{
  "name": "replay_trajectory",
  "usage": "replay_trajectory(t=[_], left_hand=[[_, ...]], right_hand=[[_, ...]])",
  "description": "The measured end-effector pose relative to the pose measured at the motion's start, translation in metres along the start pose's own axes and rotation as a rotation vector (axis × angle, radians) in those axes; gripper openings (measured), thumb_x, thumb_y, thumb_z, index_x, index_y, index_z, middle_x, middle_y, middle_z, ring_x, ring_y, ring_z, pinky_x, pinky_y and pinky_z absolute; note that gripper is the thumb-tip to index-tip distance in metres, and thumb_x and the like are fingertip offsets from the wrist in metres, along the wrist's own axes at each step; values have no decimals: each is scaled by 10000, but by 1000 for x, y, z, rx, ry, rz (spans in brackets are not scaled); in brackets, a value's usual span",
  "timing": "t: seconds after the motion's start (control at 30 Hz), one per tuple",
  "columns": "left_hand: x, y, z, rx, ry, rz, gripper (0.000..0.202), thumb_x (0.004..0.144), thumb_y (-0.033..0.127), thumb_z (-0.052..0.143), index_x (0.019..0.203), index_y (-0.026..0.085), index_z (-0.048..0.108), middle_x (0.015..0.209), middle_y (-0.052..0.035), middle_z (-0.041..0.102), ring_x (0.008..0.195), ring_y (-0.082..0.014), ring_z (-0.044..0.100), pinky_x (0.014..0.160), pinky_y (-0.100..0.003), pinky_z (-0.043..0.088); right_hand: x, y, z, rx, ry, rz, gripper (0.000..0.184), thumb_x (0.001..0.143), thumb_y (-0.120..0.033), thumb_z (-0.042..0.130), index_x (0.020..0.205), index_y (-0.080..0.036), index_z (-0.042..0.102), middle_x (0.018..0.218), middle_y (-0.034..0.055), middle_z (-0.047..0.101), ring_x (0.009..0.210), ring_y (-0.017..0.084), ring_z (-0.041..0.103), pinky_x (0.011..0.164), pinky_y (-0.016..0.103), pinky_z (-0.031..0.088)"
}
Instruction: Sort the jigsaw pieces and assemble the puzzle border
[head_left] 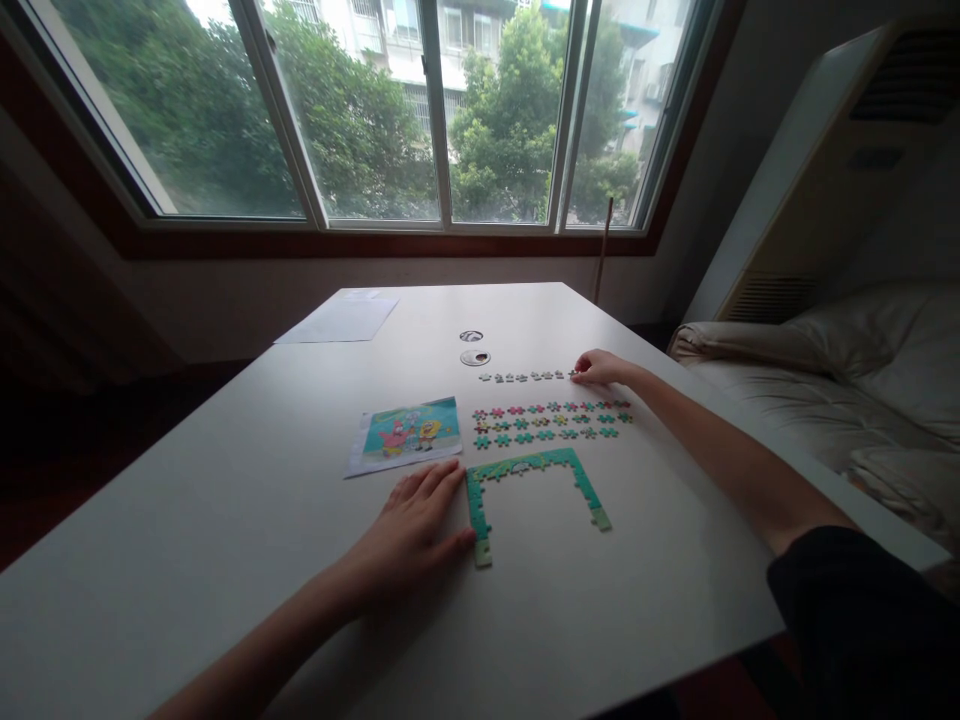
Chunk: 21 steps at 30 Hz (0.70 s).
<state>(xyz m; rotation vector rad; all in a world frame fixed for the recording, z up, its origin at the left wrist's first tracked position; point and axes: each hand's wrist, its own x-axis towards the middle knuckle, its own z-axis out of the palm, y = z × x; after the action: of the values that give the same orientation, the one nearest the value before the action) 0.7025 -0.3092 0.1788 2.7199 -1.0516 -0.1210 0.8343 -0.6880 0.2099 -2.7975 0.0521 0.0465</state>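
Note:
My left hand (411,530) lies flat on the white table (225,500), fingers stretched out, its thumb touching the left side of a partly joined green puzzle frame (525,470). My right hand (600,368) reaches far forward with fingers curled onto the right end of a far row of grey puzzle pieces (525,377); what it pinches is too small to make out. Rows of loose pink and teal pieces (551,422) lie between the frame and that far row. A cartoon reference picture (409,435) lies left of the rows.
A sheet of paper (341,318) lies at the table's far left. Two small round objects (474,347) sit past the pieces. A wide window (375,110) fills the back wall. A cushioned sofa (847,380) and a standing air conditioner (825,160) are at right.

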Motion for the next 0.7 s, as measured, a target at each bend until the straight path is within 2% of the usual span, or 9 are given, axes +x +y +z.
replay_trajectory(t=[0.1,0.2,0.27,0.33,0.43,0.53,0.7], left_hand=[[-2,4,-3,-9,-18,-7,670,822,569,360,1357,173,286,1415,-101,274,1278,-321,234,1007,-478,270],[-3,7,-4,-6,-14,-7,675,821,574,364,1363,182,272,1417,-102,269,1282,-321,227,1008,-480,265],[-3,7,-3,-2,-2,-8,671,819,572,372,1360,187,278,1414,-101,277,1280,-321,231,1008,-482,265],[-2,8,-2,2,4,-9,670,813,572,383,1355,189,288,1409,-99,288,1276,-324,239,1005,-485,271],[-2,9,-1,4,-3,-14,690,801,589,386,1350,179,299,1409,-98,288,1278,-327,233,1013,-485,259],[-3,10,-2,9,-31,-25,735,791,616,377,1355,154,284,1419,-108,262,1288,-328,203,1027,-485,228],[-2,12,-3,8,-41,-35,764,778,632,381,1350,133,288,1418,-124,258,1284,-337,203,1022,-497,228]], right_hand=[[-20,-24,0,46,26,-46,216,710,-323,633,803,-128,636,743,64,651,642,139,576,534,217,423],[-57,-60,11,162,-31,-171,249,741,-372,604,856,-152,623,739,28,658,629,108,586,555,196,446],[-89,-87,23,414,-202,-361,272,721,-378,629,830,-129,622,710,37,657,618,114,596,555,206,461],[-120,-110,35,551,-400,-461,257,722,-364,631,834,-132,624,692,29,660,615,117,606,551,207,467],[-153,-132,48,583,-489,-534,203,719,-319,639,811,-138,640,701,22,667,643,118,610,564,191,453],[-162,-138,55,563,-512,-563,173,722,-287,636,812,-141,654,701,12,665,648,114,600,558,175,433],[-155,-136,62,477,-477,-592,168,696,-274,653,801,-143,669,668,1,649,604,107,575,521,165,399]])
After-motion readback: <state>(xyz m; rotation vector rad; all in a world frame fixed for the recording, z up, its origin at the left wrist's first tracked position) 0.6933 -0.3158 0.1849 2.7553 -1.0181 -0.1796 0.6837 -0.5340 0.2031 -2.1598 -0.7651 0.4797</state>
